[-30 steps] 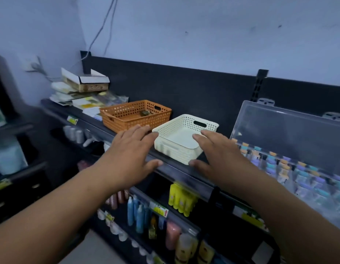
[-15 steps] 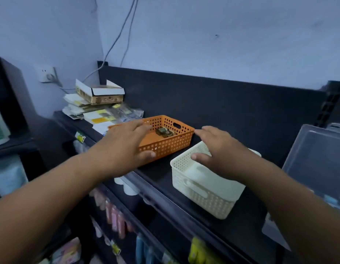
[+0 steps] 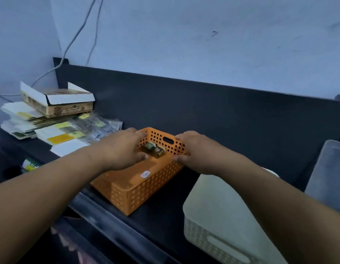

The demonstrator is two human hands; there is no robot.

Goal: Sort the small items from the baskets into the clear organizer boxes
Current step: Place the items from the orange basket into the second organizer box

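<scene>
Centre of frame: the orange basket (image 3: 146,187) sits on the black shelf (image 3: 165,218). Its long axis runs from lower left to upper right, with the handle-slot end pointing away from you. Your arms reach forward: your left hand (image 3: 123,149) clasps the left rim and your right hand (image 3: 192,151) clasps the right rim. Small items (image 3: 153,150) lie at the far end.

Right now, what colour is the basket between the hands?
The basket is orange; head view.

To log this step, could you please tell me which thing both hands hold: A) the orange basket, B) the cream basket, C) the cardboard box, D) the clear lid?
A: the left hand and the right hand grip opposite rims of the orange basket.
</scene>
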